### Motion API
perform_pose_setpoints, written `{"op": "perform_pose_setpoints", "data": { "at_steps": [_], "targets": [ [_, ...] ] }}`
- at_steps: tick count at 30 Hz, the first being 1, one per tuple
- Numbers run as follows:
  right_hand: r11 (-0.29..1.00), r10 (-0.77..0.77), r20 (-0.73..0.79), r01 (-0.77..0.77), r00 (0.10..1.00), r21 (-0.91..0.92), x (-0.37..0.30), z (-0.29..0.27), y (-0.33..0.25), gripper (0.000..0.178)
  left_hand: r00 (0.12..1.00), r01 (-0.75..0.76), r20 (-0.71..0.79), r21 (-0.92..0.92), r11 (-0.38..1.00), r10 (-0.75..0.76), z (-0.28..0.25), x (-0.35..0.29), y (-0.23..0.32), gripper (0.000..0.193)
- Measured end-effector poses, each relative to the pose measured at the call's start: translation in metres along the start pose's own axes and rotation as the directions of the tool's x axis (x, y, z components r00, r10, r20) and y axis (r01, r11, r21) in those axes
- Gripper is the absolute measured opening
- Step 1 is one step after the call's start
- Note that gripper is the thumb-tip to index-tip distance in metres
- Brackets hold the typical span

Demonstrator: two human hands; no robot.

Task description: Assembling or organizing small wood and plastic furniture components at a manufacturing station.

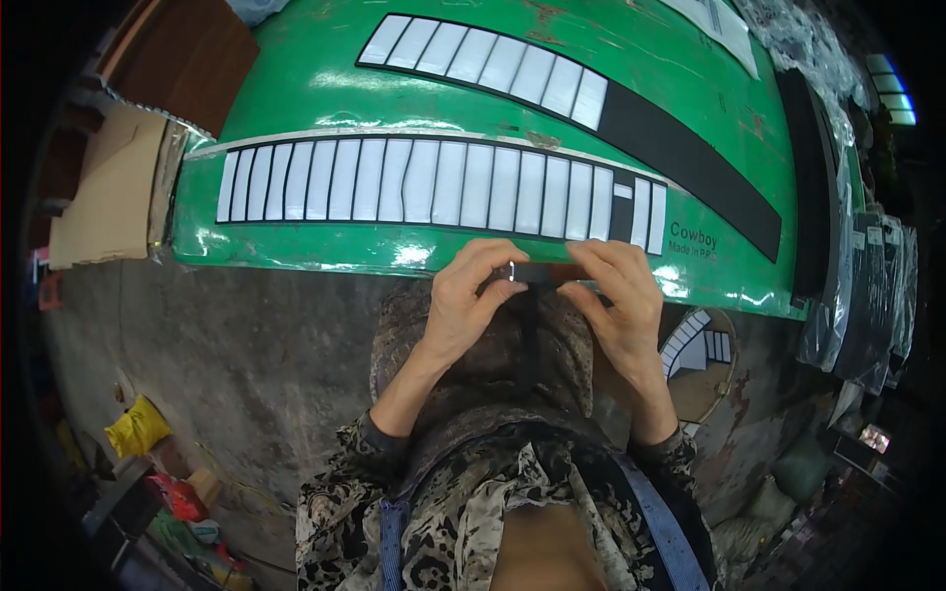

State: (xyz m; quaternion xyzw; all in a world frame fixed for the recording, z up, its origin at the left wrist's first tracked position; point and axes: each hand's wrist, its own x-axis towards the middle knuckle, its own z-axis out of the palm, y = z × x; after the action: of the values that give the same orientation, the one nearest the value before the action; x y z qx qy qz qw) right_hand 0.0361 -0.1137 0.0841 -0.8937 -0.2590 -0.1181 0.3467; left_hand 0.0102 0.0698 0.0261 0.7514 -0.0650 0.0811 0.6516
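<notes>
Far left: flat sheets of brown cardboard (103, 192) lie beside the green surface (325, 89). Below them, on the grey concrete floor (246, 345), sits a yellow bag (138, 426), with red and mixed clutter further down toward the lower edge.

On the surface, a long row of white rectangular pieces (434, 182) runs left to right on black backing, each piece edged in black. A second, shorter row of white pieces (488, 61) lies above it, continuing rightward into a bare black strip (690, 163).

Centre, at the near edge of the surface: left hand (463, 295) has thumb and fingers curled and pinched onto the left end of a small black strip piece (527, 273). Right hand (616, 295) is likewise pinched on its right end. The piece is held between both hands, just below the right end of the long white row, over the person's lap.

Right: more white pieces (695, 340) lie in a round container at floor level. Stacks of black sheets in clear plastic wrap (867, 286) stand along the right rim.
</notes>
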Motion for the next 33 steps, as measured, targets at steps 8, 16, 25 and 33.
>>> {"op": "perform_pose_setpoints", "data": {
  "at_steps": [8, 16, 25, 33],
  "targets": [
    [1.000, -0.009, -0.050, 0.011, 0.999, 0.024, -0.005, 0.013, -0.001, 0.033, 0.999, -0.038, 0.024, 0.068, 0.997, 0.036, 0.000, 0.004, 0.002, 0.029],
    [0.998, -0.043, -0.089, 0.046, 0.995, 0.034, -0.006, 0.024, 0.005, 0.026, 1.000, -0.001, 0.011, 0.037, 0.999, 0.000, 0.003, 0.001, 0.000, 0.024],
    [0.994, -0.018, -0.051, 0.023, 0.999, 0.104, -0.007, 0.025, 0.008, 0.033, 0.999, -0.032, -0.018, 0.027, 0.999, 0.033, 0.008, 0.001, 0.001, 0.022],
    [0.936, -0.214, 0.035, 0.215, 0.976, -0.279, -0.019, 0.024, -0.006, 0.041, 0.997, -0.066, -0.029, 0.082, 0.994, 0.068, 0.009, -0.004, -0.003, 0.025]
  ]
}}
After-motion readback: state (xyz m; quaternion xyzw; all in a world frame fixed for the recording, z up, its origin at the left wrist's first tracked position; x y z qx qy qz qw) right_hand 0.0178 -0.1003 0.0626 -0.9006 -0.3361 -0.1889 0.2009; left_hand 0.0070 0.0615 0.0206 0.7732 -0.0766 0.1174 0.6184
